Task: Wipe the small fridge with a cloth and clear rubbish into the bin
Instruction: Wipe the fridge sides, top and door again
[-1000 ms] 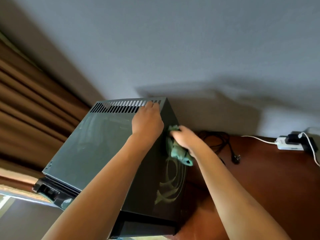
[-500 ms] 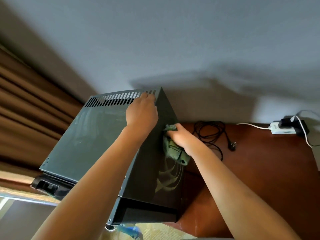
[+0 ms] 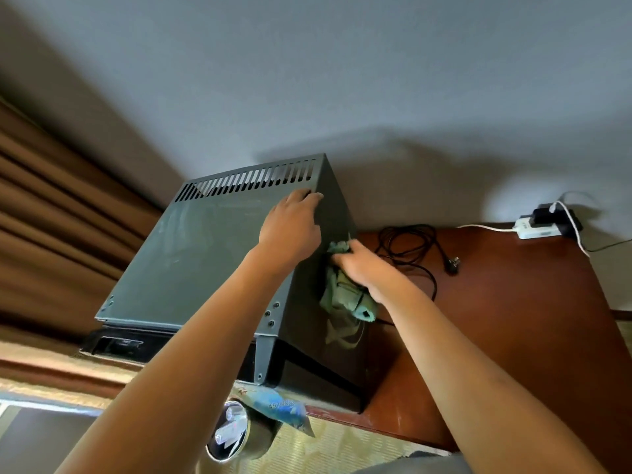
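Head view: wiping the right wall of the small fridge (image 3: 191, 254)
The left hand (image 3: 290, 224) lies on its top, fingers nearly straight; the right hand (image 3: 362, 265) presses the green cloth (image 3: 345, 299) to the side wall with curled fingers. The fridge stands on the brown table (image 3: 513, 302), and too hard a sideways push may slide it if the left hand lifts

Matt grey metal fridge (image 3: 191, 254); soft green cloth (image 3: 345, 297) (crumpled); glossy red-brown wood desk (image 3: 513, 319)
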The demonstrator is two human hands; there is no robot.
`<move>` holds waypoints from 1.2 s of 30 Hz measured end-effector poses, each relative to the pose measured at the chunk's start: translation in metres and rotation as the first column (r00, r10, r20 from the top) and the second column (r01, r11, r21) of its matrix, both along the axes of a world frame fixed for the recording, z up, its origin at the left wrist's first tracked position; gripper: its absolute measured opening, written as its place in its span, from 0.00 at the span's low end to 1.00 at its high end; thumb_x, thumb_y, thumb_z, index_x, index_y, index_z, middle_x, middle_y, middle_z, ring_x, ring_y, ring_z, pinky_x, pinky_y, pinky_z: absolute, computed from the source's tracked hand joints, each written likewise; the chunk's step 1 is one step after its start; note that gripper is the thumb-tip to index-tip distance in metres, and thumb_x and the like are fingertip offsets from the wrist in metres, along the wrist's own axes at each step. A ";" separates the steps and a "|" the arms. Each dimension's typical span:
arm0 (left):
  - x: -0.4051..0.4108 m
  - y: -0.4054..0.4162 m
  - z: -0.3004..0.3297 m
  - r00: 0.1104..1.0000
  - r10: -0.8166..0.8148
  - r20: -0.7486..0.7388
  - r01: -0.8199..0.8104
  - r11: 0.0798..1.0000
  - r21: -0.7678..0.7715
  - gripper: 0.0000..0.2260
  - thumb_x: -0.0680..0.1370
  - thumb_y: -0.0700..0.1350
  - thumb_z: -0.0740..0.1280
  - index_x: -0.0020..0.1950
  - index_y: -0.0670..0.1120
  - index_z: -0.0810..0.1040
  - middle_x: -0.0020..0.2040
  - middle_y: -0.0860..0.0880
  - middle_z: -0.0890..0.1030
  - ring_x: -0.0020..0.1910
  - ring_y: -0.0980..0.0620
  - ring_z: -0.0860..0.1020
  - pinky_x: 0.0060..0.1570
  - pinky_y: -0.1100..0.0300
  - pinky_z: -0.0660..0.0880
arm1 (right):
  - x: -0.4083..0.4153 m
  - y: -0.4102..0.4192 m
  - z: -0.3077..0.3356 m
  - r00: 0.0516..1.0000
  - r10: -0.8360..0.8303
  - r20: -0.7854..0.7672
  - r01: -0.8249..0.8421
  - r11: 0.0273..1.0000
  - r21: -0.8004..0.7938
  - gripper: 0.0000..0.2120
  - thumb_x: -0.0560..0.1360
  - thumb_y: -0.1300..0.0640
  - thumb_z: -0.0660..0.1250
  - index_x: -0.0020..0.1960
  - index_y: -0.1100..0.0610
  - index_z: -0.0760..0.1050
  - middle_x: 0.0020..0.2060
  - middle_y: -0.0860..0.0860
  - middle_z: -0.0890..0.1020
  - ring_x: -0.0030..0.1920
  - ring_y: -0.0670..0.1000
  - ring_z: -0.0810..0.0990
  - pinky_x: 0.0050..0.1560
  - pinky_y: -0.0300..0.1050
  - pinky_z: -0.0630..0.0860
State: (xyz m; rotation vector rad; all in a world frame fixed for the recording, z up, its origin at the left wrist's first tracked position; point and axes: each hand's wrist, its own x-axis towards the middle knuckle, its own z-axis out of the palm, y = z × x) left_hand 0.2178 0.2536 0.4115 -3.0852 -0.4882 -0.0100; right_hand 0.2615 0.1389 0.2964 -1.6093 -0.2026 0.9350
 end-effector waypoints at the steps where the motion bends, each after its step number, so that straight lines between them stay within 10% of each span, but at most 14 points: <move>1: -0.004 -0.002 0.001 1.000 -0.009 -0.005 0.009 1.000 0.005 0.30 0.79 0.44 0.66 0.80 0.52 0.62 0.80 0.48 0.61 0.78 0.44 0.61 0.74 0.46 0.63 | 0.000 0.000 0.009 0.999 -0.028 0.027 0.027 0.998 0.050 0.17 0.79 0.53 0.66 0.67 0.52 0.70 0.57 0.53 0.80 0.55 0.54 0.79 0.54 0.50 0.78; 8: -0.030 -0.010 0.002 0.998 -0.065 -0.021 0.066 0.998 0.006 0.30 0.78 0.42 0.64 0.80 0.53 0.62 0.80 0.47 0.59 0.79 0.42 0.57 0.75 0.43 0.62 | -0.051 -0.006 -0.005 0.988 -0.146 0.053 0.149 0.987 -0.059 0.24 0.76 0.48 0.65 0.72 0.44 0.69 0.65 0.52 0.77 0.63 0.56 0.76 0.65 0.57 0.75; 13: -0.037 -0.012 0.003 0.999 -0.046 -0.019 0.047 0.999 0.017 0.28 0.77 0.40 0.64 0.78 0.51 0.66 0.77 0.46 0.64 0.74 0.41 0.67 0.67 0.45 0.72 | -0.072 -0.019 -0.009 0.999 -0.028 -0.037 0.024 0.994 -0.109 0.16 0.75 0.51 0.69 0.62 0.48 0.75 0.53 0.53 0.82 0.51 0.55 0.82 0.54 0.52 0.80; 25: -0.028 -0.044 -0.001 0.990 0.140 0.025 -0.141 0.989 0.048 0.21 0.80 0.43 0.62 0.73 0.49 0.72 0.74 0.47 0.66 0.71 0.42 0.69 0.62 0.47 0.74 | -0.038 -0.018 -0.030 0.995 0.052 -0.088 -0.055 0.998 -0.034 0.19 0.79 0.52 0.65 0.69 0.48 0.72 0.57 0.51 0.80 0.53 0.53 0.79 0.53 0.47 0.76; 36: -0.006 -0.075 -0.016 0.977 0.207 0.047 -0.212 0.959 0.187 0.20 0.82 0.43 0.61 0.75 0.45 0.70 0.80 0.44 0.61 0.80 0.44 0.56 0.77 0.48 0.56 | 0.013 -0.006 -0.027 0.998 -0.018 -0.061 0.026 0.991 0.132 0.21 0.74 0.49 0.65 0.67 0.44 0.75 0.59 0.45 0.81 0.58 0.51 0.79 0.63 0.55 0.76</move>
